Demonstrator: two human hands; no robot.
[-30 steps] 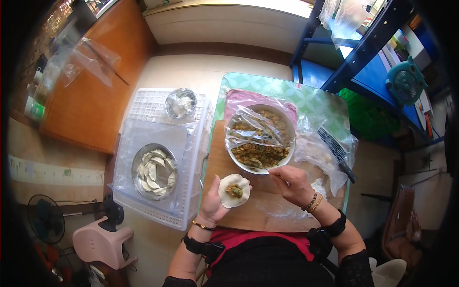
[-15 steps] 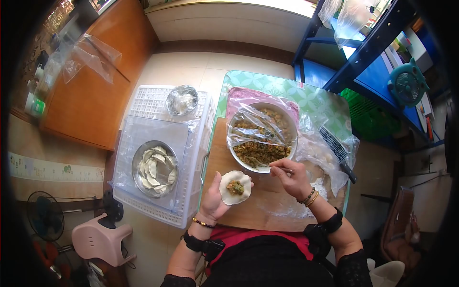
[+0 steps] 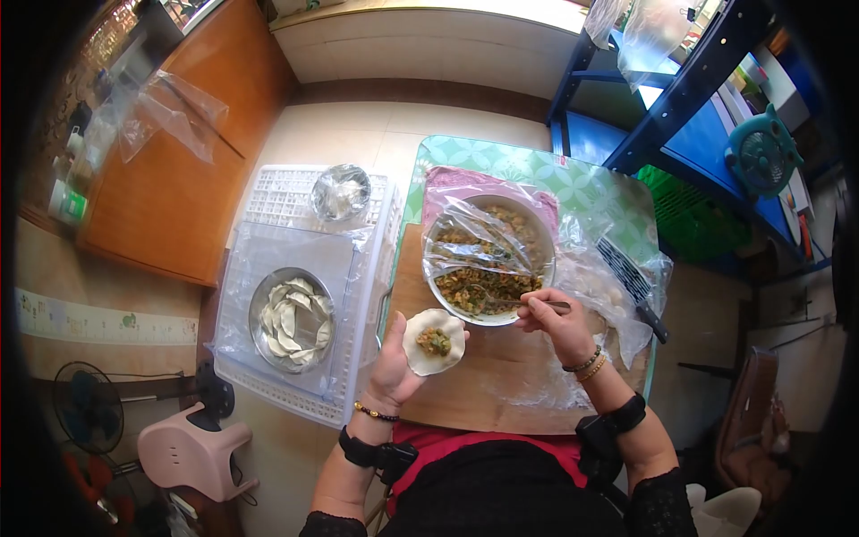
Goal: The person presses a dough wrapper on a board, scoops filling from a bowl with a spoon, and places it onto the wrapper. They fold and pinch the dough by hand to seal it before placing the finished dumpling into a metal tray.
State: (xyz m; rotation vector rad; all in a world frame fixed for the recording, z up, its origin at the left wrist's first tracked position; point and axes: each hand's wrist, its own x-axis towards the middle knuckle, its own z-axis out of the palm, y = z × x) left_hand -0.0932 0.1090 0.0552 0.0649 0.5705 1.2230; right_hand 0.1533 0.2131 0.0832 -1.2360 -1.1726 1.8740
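Note:
A round dumpling wrapper [image 3: 429, 319] lies across the palm and fingers of my left hand [image 3: 394, 367], held out above the wooden board. On its middle sits a small mound of chopped filling [image 3: 434, 342]. My right hand [image 3: 557, 327] pinches the handle of a metal spoon [image 3: 510, 303], whose far end dips into the filling at the near side of a large bowl [image 3: 445, 309]. Clear plastic film [image 3: 479, 228] covers part of that bowl. The spoon's tip is hard to make out among the filling.
Folded dumplings lie in a round metal tray [image 3: 254, 333] on a plastic lid at left. Behind it stands a film-covered bowl [image 3: 341, 192]. Right of the big bowl are dough pieces under plastic [image 3: 591, 277] and a black-handled cleaver [image 3: 631, 282]. Flour dusts the wooden board [image 3: 474, 389].
My right hand has shifted slightly right, and the spoon has swung so its end reaches into the bowl's filling. My left hand with the wrapper has moved a little left and up.

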